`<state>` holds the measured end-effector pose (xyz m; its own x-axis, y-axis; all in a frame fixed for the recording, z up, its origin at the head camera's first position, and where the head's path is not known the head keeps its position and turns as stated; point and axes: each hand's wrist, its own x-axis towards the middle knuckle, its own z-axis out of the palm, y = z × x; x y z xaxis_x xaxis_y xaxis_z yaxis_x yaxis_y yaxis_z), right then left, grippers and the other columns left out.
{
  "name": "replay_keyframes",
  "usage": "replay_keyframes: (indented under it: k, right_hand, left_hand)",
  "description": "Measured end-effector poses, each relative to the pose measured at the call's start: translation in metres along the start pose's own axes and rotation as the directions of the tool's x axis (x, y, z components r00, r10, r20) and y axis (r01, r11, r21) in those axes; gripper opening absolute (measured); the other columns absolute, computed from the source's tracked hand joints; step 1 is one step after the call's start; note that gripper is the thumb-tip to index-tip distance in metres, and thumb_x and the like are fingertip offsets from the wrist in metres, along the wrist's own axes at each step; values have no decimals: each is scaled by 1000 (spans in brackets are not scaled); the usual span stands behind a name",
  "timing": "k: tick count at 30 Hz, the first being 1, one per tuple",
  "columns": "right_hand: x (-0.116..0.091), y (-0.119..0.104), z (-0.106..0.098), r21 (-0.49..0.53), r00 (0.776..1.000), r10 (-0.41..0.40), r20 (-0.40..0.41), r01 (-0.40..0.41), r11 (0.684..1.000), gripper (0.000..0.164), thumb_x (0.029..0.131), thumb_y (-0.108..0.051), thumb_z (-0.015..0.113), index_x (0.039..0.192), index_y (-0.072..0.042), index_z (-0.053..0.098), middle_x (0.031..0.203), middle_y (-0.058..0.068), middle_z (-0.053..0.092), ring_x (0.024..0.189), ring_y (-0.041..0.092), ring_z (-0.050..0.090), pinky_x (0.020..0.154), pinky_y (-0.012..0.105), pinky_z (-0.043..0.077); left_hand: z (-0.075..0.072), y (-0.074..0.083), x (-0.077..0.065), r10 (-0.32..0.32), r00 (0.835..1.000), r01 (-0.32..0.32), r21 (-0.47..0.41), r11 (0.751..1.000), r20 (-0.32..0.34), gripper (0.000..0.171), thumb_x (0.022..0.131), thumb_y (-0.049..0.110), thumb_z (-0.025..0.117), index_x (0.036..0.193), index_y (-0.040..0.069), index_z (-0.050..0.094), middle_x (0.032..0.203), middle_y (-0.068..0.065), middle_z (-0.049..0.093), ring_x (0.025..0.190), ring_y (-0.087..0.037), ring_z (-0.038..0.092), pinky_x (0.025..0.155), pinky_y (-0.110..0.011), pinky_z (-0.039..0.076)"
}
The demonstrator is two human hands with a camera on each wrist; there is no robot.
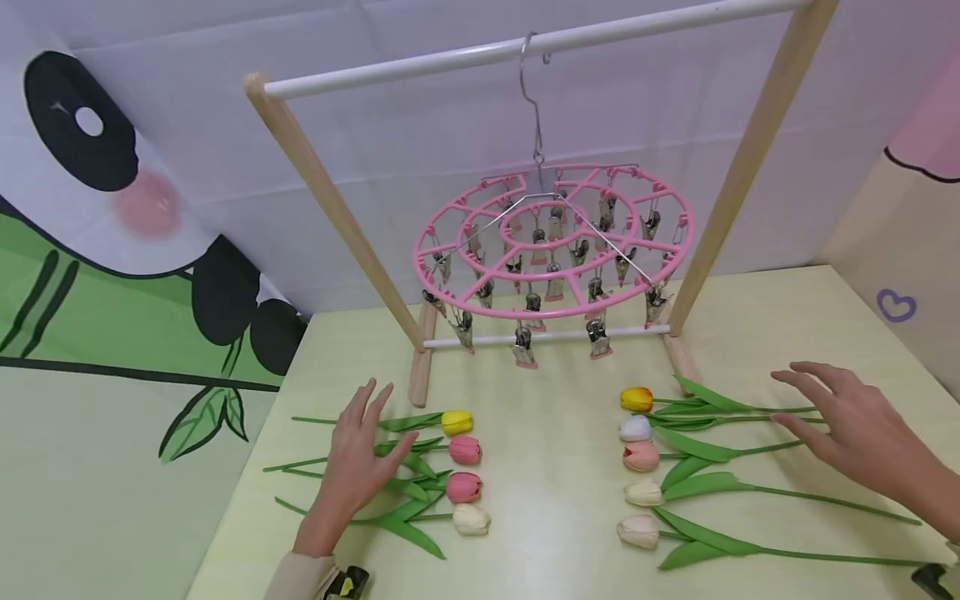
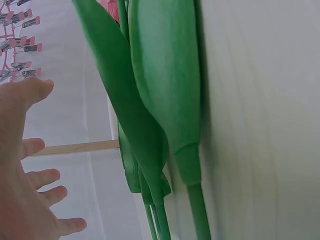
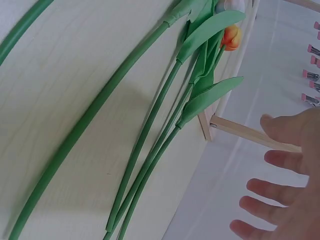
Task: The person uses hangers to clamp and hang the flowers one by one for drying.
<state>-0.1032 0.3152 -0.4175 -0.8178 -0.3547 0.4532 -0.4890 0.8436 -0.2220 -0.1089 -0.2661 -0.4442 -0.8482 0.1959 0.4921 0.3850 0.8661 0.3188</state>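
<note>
Left hand [image 1: 356, 467] spreads wide, holding nothing, over four tulips [image 1: 464, 487] lying at left. Right hand [image 1: 862, 425], likewise wide and unladen, is near the stems of five tulips [image 1: 641, 456] at right. Pink clip hanger [image 1: 551, 313] hangs on the far side.

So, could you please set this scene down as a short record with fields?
left tulips: four, one yellow, two pink, one cream
right tulips: five, blooms facing the left row
left hand: above the left tulips, holding nothing
right hand: near the right tulips' stems, holding nothing
clip hanger: pink, round, hooked on the rack
rack: white bars, wooden posts
</note>
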Motion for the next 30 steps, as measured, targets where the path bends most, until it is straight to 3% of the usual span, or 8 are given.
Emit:
replay_keyframes:
  k: [4,11,15,23,30]
  right_hand:
    - [2,1,2,10,1000,-1,10,1,1000,43,75,-16,77,112,-6,59,112,20,56,94,43,53,67,59,42]
    - [10,10,4,-15,997,7,77,-6,1000,36,74,-13,78,104,-3,61,102,20,59,85,41,57,58,53,49]
    - [13,16,6,-8,995,19,99,-19,1000,32,73,-9,78,101,-2,63,100,20,60,83,41,58,52,49,49]
    - [17,26,13,-12,991,31,132,-30,999,32,70,-3,78,99,0,65,99,21,61,83,42,60,55,51,50]
    - [22,35,19,7,983,54,178,-56,998,38,69,-1,78,103,4,61,97,23,62,79,41,61,53,49,50]
  left_hand:
    - [0,1,1,25,999,-27,-44,999,-38,77,73,23,79,139,7,45,142,-22,39,128,-40,37,92,-64,37]
    - [2,10,1,-83,996,85,-200,976,17,70,79,23,77,140,13,45,144,-12,39,130,-32,36,96,-60,39]
    - [2,17,1,-111,993,114,-278,954,27,67,79,21,77,138,13,46,141,-10,43,130,-28,39,99,-56,39]
    - [1,33,3,-160,985,173,-452,875,68,62,81,17,75,137,12,46,136,-4,48,122,-26,46,93,-54,46]
    - [2,47,8,-182,980,194,-559,807,77,57,83,12,73,134,11,48,129,-8,52,119,-27,48,93,-52,47]
